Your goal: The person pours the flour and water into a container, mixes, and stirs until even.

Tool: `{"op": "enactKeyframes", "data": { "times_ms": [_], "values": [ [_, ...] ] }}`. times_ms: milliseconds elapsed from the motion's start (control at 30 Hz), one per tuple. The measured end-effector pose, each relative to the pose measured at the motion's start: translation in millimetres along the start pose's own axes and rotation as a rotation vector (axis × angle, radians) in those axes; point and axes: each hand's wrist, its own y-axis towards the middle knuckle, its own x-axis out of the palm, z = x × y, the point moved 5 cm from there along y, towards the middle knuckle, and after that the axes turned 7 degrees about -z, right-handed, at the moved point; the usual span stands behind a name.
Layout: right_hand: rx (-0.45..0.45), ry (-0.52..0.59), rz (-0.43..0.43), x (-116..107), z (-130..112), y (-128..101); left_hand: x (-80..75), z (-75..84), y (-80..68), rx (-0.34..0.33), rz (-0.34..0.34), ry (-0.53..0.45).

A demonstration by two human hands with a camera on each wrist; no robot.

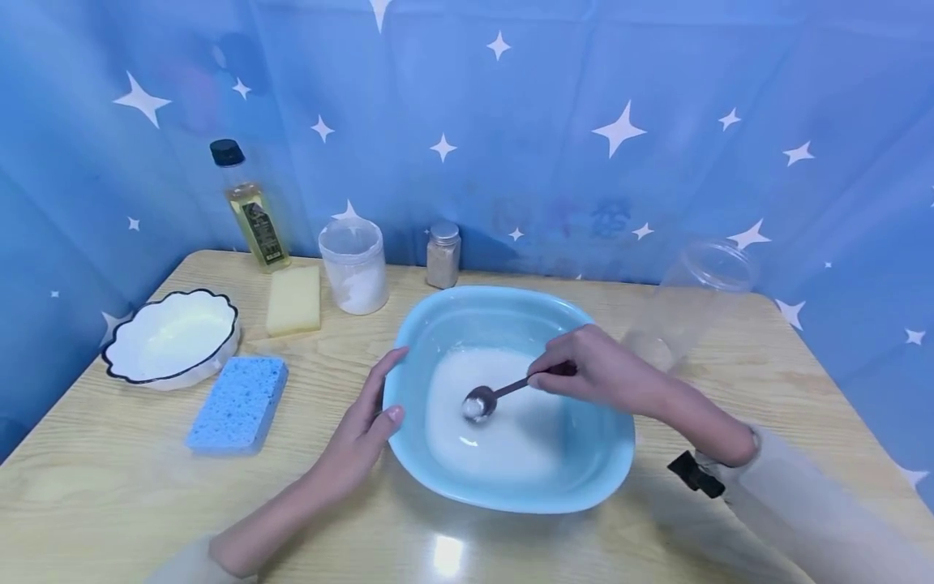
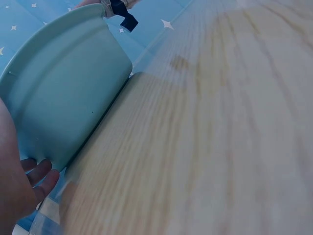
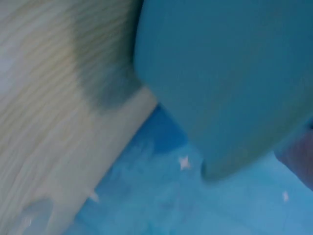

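Your right hand (image 1: 598,369) pinches the dark handle of a metal spoon (image 1: 503,393), fingers curled round its upper end. The spoon's long axis slants from your fingers down toward the left, its rounded bowl dipped into the white, grainy-looking powder or liquid pooled at the bottom of the basin (image 1: 511,487); from the head view you cannot tell which it is. The basin is smooth, pale blue plastic, a rounded square with a wide lip, sitting near the middle of the light wood-grain bench (image 1: 109,487), closer to its front edge.

Your left hand (image 1: 361,430) steadies the basin's left rim: the thumb lies over the lip, and the fingers (image 2: 41,174) press against the outer wall in the left wrist view. The right wrist view is blurred and shows only the basin's underside and the bench edge.

Toward the bench's left edge lies a porous blue sponge (image 1: 237,403), with a scalloped white dish (image 1: 171,337) with a dark rim behind it. Along the back edge stand a yellow sponge block (image 1: 293,300), a tall oil bottle (image 1: 251,211) with a black cap, a translucent tub (image 1: 353,266) of white powder and a small shaker jar (image 1: 443,255). A clear plastic jar (image 1: 693,300) leans near the back right corner.
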Motion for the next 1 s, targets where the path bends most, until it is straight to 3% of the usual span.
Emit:
{"op": "enactKeyframes", "data": {
  "times_ms": [200,433,600,833,1000],
  "values": [
    [-0.044,-0.015,-0.006,14,-9,23,1.6,-2.3,-2.0,-0.007,0.004,-0.005],
    [-0.057,-0.179,0.090,-4,-3,42,1.4,-1.1,-1.1,-0.012,-0.001,0.004],
    [-0.081,-0.253,0.079,-2,-2,51,0.7,-0.4,-1.8,-0.009,0.004,0.015],
    [0.038,-0.331,0.080,-5,2,42,1.6,-2.0,-3.4,-0.008,0.006,0.013],
    [0.101,-0.329,0.055,-13,4,27,0.7,-2.6,-2.7,-0.012,0.009,0.012]
  ]
}}
